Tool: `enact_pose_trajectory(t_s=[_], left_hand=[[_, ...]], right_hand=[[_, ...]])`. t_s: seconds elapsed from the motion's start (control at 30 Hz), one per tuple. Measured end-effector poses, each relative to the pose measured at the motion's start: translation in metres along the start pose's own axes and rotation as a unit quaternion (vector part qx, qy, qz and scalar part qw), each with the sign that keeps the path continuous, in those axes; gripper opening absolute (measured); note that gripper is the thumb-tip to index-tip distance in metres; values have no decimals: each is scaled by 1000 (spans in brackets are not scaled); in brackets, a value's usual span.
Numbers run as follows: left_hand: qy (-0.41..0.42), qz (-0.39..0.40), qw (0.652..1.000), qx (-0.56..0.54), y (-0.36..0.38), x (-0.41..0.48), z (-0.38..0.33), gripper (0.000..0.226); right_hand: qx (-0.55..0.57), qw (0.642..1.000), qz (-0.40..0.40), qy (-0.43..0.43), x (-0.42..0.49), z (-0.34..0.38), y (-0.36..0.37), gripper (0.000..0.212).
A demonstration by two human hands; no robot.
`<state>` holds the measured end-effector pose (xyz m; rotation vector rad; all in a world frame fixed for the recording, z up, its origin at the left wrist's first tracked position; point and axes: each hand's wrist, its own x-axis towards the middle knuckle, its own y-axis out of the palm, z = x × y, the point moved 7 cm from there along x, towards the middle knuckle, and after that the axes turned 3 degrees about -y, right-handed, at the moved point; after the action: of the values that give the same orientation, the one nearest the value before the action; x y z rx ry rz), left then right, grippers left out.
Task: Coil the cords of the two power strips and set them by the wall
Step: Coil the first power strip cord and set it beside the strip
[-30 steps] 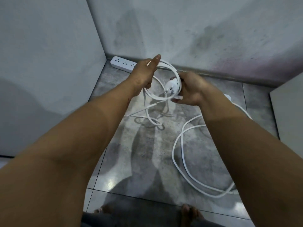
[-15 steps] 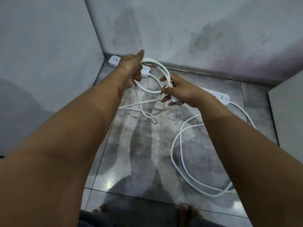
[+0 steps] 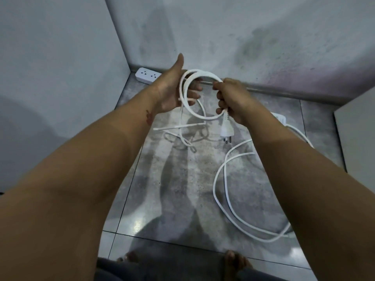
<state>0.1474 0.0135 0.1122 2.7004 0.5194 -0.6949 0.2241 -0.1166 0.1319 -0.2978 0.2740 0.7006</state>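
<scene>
Since half a second ago the plug (image 3: 226, 129) has dropped to hang below the right hand (image 3: 230, 100), which pinches the cord (image 3: 199, 75). Left hand (image 3: 172, 90) holds the loops. Cord looks light, springy; grip where loops cross. Power strip (image 3: 147, 75) far left at wall; second cord (image 3: 229, 191) loose, right.

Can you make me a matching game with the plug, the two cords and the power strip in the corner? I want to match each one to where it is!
Things:
1. plug
2. coiled cord
3. loose cord
4. power strip

Places:
A. lying in big loops on the floor
B. by the wall in the corner
C. hanging below the right hand
D. looped over the left hand

Pairs: 1-C, 2-D, 3-A, 4-B
</scene>
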Motion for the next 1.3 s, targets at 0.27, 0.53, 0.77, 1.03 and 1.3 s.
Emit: enact_pose_trajectory(t_s=[0.27,0.53,0.77,1.03,1.3], left_hand=[[-149,-4,905,398,-35,-16,58,76],[-111,4,920,376,-30,-23,52,56],[8,8,998,67,-5,-9,18,31],[-27,93,969,228,25,-13,54,14],[45,18,997,-60,30,-2,25,52]], right_hand=[[148,983,-105,30,3,-5,-20,18],[280,951,-120,55,2,-9,-17,26],[381,909,-156,69,-3,0,-12,29],[526,821,-204,85,-4,4,-9,28],[198,964,-113,137,-15,-2,5,28]])
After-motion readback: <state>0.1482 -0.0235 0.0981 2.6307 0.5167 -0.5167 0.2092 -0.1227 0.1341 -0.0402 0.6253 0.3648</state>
